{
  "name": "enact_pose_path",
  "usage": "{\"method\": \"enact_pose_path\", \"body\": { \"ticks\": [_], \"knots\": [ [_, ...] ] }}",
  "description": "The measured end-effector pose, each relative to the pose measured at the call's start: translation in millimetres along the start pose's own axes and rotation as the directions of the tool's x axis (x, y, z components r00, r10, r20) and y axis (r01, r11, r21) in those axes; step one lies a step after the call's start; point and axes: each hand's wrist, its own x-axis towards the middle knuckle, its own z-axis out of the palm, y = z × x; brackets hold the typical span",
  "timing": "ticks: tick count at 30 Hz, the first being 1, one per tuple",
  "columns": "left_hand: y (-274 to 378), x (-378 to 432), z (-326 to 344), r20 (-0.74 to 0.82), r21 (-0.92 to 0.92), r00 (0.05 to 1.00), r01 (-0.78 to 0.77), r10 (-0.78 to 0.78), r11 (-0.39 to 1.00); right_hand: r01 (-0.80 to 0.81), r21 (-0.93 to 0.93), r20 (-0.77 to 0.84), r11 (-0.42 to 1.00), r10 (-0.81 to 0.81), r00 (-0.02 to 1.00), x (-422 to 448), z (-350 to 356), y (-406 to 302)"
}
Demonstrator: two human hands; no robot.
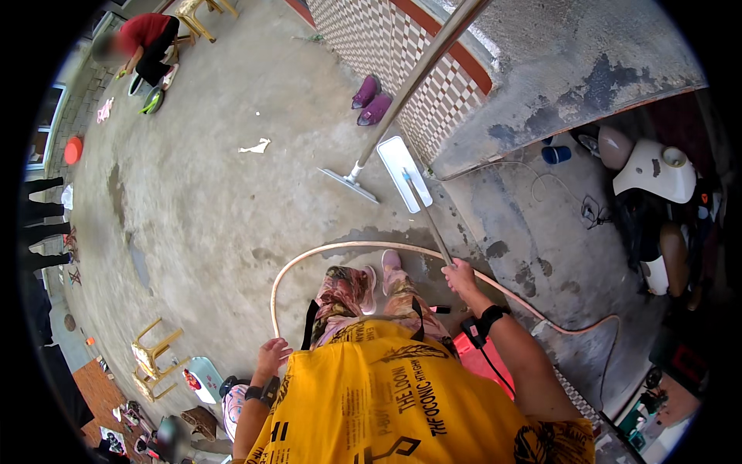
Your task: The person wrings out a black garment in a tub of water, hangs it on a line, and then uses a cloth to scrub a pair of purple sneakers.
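My right hand grips the slim handle of what looks like a flat mop. Its white rectangular head lies on the concrete, joined to the handle by a light blue piece. Left of that head, a squeegee rests on the floor, its metal pole slanting up past the top of the view. My left hand is low by my side, at the visible end of a pale orange hose. Whether its fingers hold the hose cannot be made out. The hose curves across the floor in front of my shoes.
Purple shoes stand by the tiled wall. A scooter is parked at right. Further off, a person in red bends over basins. Gilt-framed stools stand lower left. Behind my right arm is a red object.
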Motion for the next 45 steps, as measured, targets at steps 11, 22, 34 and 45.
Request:
{"method": "enact_pose_path", "body": {
  "ticks": [11, 22, 34, 45],
  "knots": [
    [44.2, 55.3, -24.9, -0.009, 0.064, 0.973, 0.232, -0.232, 0.971, 0.098, -0.948, -0.006, 0.304, -0.323, 0.946, -4.5, 29.3, -81.6],
    [179.9, 215.7, -181.4, 0.175, -0.109, 0.972, 0.179, -0.158, 0.978, -0.152, -0.961, -0.228, 0.23, -0.358, 0.905, 3.0, 131.9, -118.9],
    [286.9, 279.8, -249.9, 0.153, 0.016, 0.957, 0.247, -0.247, 0.969, -0.379, -0.821, -0.427, 0.428, -0.017, 0.904, 58.6, 156.9, -186.7],
    [344.7, 290.5, -210.2, 0.19, 0.175, 0.965, 0.148, -0.18, 0.974, 0.055, -0.036, -0.581, 0.998, -0.066, 0.812, 140.5, 1.3, -254.4]
  ]
}}
